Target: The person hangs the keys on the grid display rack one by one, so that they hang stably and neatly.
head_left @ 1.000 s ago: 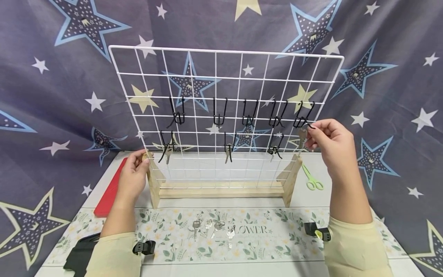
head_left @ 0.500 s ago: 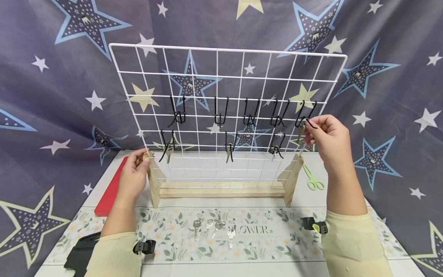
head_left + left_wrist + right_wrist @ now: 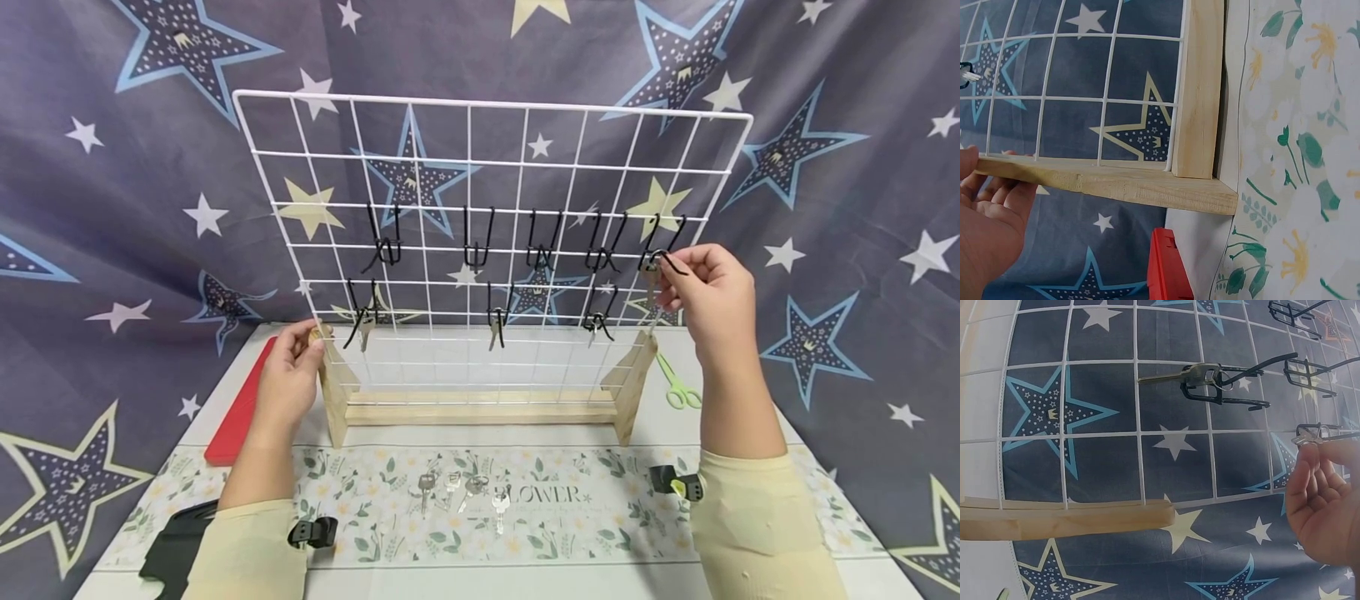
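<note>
A white wire grid rack (image 3: 495, 107) stands in a wooden base, with black hooks in two rows. At its left, my left hand (image 3: 288, 367) grips the top of the wooden side piece (image 3: 1110, 184), thumb on one face and fingers on the other. My right hand (image 3: 712, 304) is at the rightmost upper hook (image 3: 652, 242), pinching a key (image 3: 1309, 439) by its ring end. The ring lies against the hook; whether it is around the prong, I cannot tell. From the lower hooks hang a left key (image 3: 365, 335), a middle key (image 3: 493, 335) and a right key (image 3: 594, 331).
Several loose keys (image 3: 501, 510) lie on the flowered mat (image 3: 600, 533) in front of the rack. Green scissors (image 3: 679, 393) are on the table to the right. A red flat object (image 3: 236, 417) lies at left, with a black object (image 3: 176, 546) nearer.
My right hand has shifted slightly up and left, bringing the key closer in to the rightmost upper hook. The left hand keeps its grip on the wooden side piece.
</note>
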Motion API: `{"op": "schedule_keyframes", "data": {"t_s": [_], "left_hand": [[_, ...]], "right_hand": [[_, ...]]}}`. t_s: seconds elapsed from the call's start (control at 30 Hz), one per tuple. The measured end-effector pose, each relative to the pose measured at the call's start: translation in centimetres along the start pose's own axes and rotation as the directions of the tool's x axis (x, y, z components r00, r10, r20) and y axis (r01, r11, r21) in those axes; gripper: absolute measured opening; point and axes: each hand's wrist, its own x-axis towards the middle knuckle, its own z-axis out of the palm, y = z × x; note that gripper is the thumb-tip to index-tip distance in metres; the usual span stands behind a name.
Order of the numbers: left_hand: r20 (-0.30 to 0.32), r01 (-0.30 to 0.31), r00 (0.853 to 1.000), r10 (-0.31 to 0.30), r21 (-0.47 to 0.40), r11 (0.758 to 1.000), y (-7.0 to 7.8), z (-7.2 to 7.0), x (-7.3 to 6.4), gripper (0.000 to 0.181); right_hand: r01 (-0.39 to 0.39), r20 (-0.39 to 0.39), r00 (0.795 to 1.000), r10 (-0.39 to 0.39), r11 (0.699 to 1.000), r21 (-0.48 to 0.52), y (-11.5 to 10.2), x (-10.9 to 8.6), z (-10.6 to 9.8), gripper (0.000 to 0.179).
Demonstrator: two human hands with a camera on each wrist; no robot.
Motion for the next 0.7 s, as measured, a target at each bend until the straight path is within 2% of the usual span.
{"op": "schedule_keyframes", "data": {"t_s": [0.17,0.43,0.7], "left_hand": [[0.001,0.014,1.0,-0.014,-0.009,1.0,0.1,0.0,0.0,0.04],[0.0,0.017,1.0,-0.017,-0.016,1.0,0.1,0.0,0.0,0.04],[0.0,0.009,1.0,-0.009,-0.011,1.0,0.0,0.0,0.0,0.04]], "right_hand": [[-0.018,-0.015,1.0,0.017,0.999,-0.039,0.0,0.1,0.0,0.012],[-0.028,-0.038,0.999,0.027,0.999,-0.046,0.3,-0.5,-0.3,0.014],[0.086,-0.074,0.994,-0.083,0.995,0.041,-0.3,-2.6,-0.7,0.014]]}}
